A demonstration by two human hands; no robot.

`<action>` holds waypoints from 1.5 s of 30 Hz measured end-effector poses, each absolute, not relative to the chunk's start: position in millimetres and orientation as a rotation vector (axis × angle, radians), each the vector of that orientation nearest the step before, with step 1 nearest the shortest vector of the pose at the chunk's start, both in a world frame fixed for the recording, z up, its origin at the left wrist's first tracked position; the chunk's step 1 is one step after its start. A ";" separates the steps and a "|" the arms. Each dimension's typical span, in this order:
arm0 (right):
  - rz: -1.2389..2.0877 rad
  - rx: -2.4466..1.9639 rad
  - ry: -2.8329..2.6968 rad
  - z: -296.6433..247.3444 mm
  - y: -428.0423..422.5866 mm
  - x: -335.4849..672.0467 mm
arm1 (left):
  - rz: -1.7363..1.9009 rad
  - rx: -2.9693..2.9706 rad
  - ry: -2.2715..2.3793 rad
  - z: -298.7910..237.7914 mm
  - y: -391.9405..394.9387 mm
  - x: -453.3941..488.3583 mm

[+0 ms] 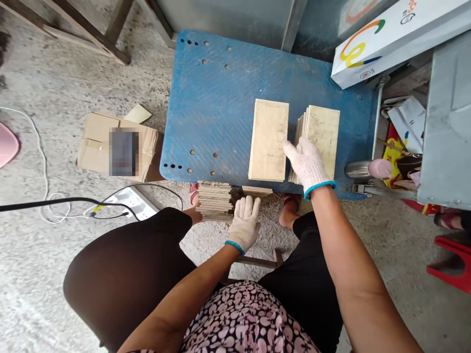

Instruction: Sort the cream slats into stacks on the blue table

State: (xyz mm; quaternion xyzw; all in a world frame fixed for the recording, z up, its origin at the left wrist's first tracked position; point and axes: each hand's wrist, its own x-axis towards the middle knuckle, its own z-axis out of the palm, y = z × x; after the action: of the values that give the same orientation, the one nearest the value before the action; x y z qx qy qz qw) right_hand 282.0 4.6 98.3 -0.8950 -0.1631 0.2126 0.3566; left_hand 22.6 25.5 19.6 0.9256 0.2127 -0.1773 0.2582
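Observation:
I sit over a low blue table (pixel 217 108). On it lies a flat pale wooden board (pixel 268 139), and to its right a stack of similar boards (pixel 320 137). My right hand (pixel 307 164), in a white knit glove, rests with fingers stretched between the flat board's right edge and the stack, touching both. My left hand (pixel 245 220), also gloved, hangs lower with fingers extended, beside a pile of wooden boards (pixel 215 200) on the floor between my feet and a smaller pile (pixel 256 191) just above it. Neither hand grips anything.
A cardboard box (pixel 117 147) lies on the concrete floor at left, near a white power strip (pixel 132 202) with cables. A white printed box (pixel 397 37) leans at top right. A metal cup (pixel 358 169) and a red stool (pixel 454 260) stand at right.

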 end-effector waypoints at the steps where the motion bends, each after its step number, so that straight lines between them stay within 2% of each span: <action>1: 0.545 -2.323 -0.426 99.9 3.5 281.8 | -0.482 2.540 0.560 18.3 27.1 25.1; 18: 0.614 -2.355 -0.426 116.4 4.5 279.5 | -0.568 2.622 0.464 6.4 52.5 59.9; 34: 0.683 -2.357 -0.436 121.1 3.5 278.1 | -0.348 2.790 0.193 -1.9 51.6 30.7; 40: 0.637 -2.333 -0.482 109.1 -2.1 280.6 | -0.472 2.794 0.113 -4.0 42.9 13.3; 45: 0.615 -2.287 -0.511 104.8 -5.6 282.3 | -0.689 2.737 0.212 15.6 47.7 37.2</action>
State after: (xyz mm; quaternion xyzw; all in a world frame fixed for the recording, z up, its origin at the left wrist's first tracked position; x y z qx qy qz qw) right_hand 282.3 -5.6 104.8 -0.8836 -0.1973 0.2377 0.3518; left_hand 37.2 47.7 15.6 0.9553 0.0740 -0.2406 0.1551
